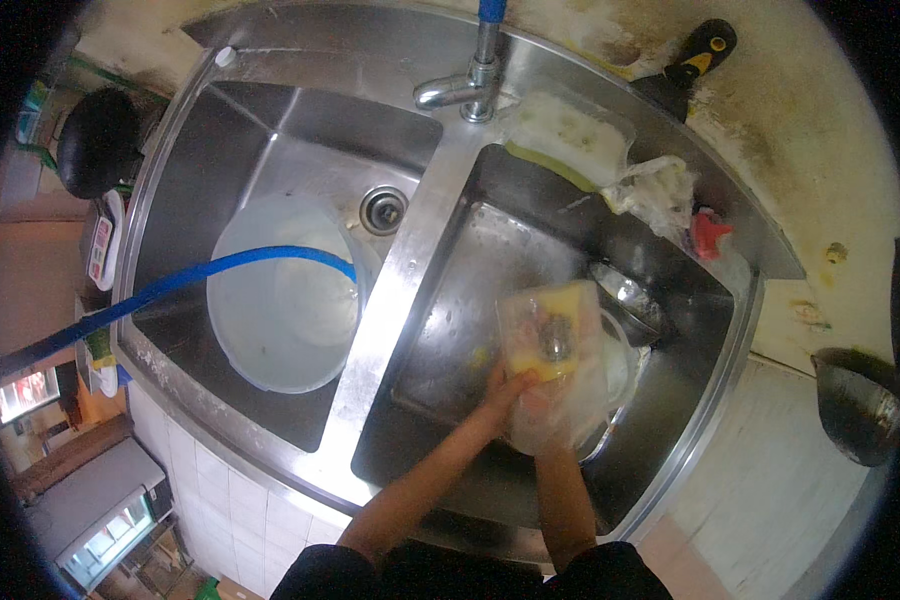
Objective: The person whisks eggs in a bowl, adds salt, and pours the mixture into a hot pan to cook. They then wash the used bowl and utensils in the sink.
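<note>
Over the right sink basin [450, 292], my left hand [511, 391] grips the near left edge of a translucent plastic container [591, 319]. My right hand [546, 401] shows hazily through the plastic and holds the container from its near end. Against the container lies a yellow sponge-like pad [566, 296] with a round grey metallic patch [556, 339] at its middle, possibly a steel scrubber. Whether the pad is inside or behind the plastic is not clear. A white round-rimmed vessel [621, 360] and a shiny metal bowl [626, 296] sit just beyond, partly hidden.
In the left basin stands a translucent bucket [277, 330] with a blue hose [270, 255] running into it, near the drain [384, 210]. The tap [457, 90] rises behind the divider. A tub with white foam [570, 131], crumpled plastic bag [660, 191] and red object [709, 234] line the back ledge.
</note>
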The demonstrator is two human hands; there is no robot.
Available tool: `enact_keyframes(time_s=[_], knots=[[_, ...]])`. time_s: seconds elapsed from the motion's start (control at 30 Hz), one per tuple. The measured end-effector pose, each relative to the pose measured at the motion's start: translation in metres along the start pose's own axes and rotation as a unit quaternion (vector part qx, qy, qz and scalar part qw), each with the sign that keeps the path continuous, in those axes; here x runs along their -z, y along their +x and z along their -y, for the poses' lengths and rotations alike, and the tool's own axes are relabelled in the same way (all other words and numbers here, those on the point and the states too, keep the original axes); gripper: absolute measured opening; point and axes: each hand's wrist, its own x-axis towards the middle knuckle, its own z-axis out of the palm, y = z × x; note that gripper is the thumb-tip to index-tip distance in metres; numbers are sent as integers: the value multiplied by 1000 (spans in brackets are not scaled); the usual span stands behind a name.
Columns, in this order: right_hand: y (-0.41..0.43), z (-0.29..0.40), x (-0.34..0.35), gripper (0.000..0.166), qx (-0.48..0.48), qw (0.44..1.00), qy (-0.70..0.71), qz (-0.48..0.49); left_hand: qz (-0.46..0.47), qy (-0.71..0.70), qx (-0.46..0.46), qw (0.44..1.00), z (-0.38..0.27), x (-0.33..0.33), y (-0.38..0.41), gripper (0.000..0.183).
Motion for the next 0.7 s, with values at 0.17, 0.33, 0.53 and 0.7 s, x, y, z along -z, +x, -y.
enact_keyframes(time_s=[0.17,0.33,0.53,0.7], knots=[[8,-1,1,42,5,1000,-19,-2,-135,334,-183,915,-31,-38,-19,97],[-12,-29,-7,41,-12,999,-29,-19,-136,226,-211,941,-32,-61,-7,106],[-7,-20,-3,40,-4,998,-52,-21,-105,162,-125,973,-5,-44,-19,104],[-13,-28,0,39,4,997,-62,-41,-62,-25,-12,998,-30,-15,-3,95]])
